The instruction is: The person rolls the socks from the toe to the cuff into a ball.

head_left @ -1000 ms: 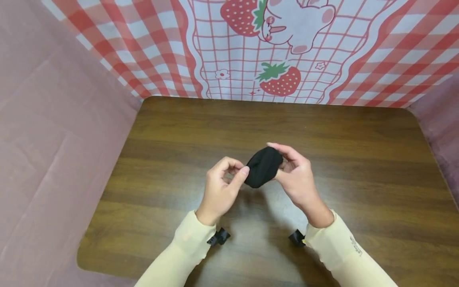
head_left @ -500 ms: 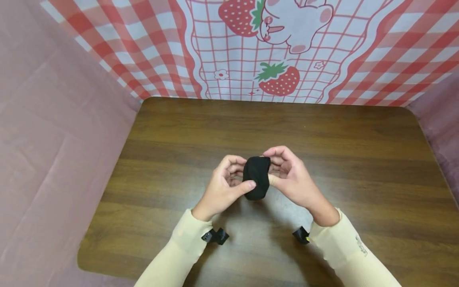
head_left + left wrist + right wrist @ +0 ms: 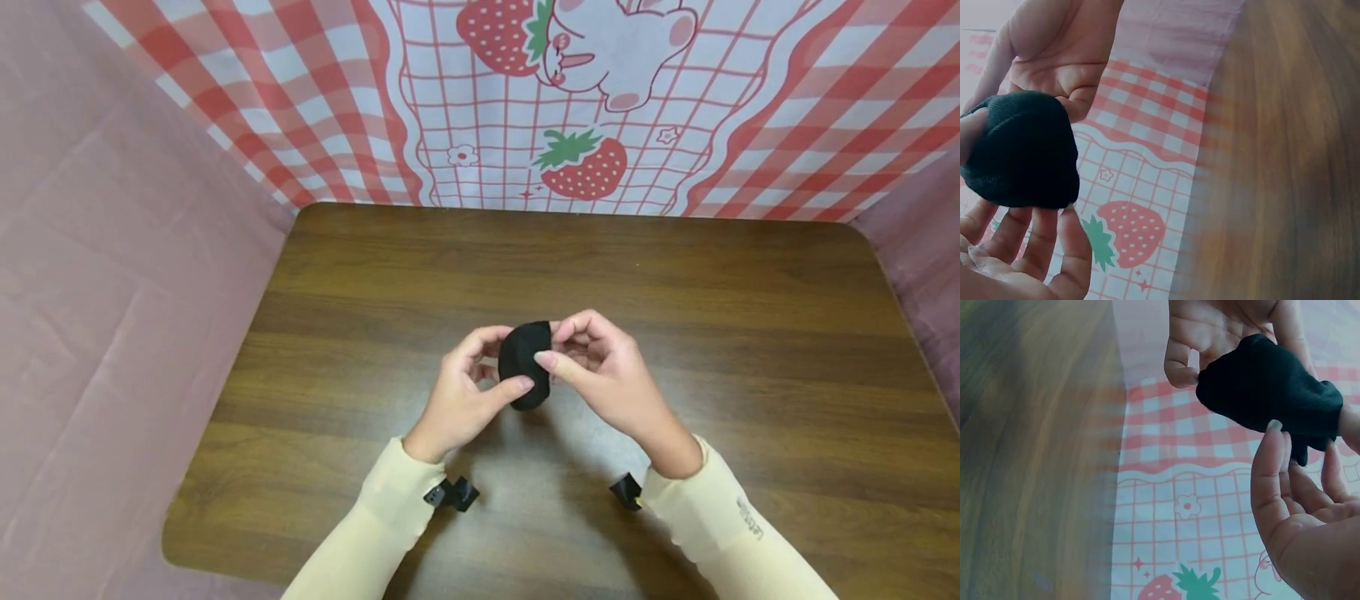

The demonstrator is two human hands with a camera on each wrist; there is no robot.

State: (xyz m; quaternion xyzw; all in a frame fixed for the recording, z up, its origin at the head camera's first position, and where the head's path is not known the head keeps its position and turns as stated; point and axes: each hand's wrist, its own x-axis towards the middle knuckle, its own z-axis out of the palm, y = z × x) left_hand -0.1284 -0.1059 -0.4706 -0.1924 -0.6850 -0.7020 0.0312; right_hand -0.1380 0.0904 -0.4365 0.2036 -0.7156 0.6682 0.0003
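Note:
A black folded sock (image 3: 525, 358), bunched into a small rounded bundle, is held up above the table between both hands. My left hand (image 3: 467, 396) grips its left side, thumb across the front and fingers behind. From the other side my right hand (image 3: 618, 383) pinches the upper right edge, with the thumb on the front face. In the left wrist view the sock (image 3: 1029, 156) shows a fine knit and a fold near its top. Fingertips of the right hand (image 3: 1304, 512) touch the sock's edge (image 3: 1260, 387) in the right wrist view. The inside of the bundle is hidden.
The brown wood-grain table (image 3: 375, 275) lies below, with rounded corners. A red-and-white checked cloth (image 3: 322, 92) with strawberries hangs behind it. Pink cloth (image 3: 112, 292) covers the left side. Small black devices (image 3: 453, 494) are worn at both wrists.
The sock has moved a little left and turned more upright, its visible shape narrowing. The left thumb has slid across its front, and the right thumb has come round onto the front face.

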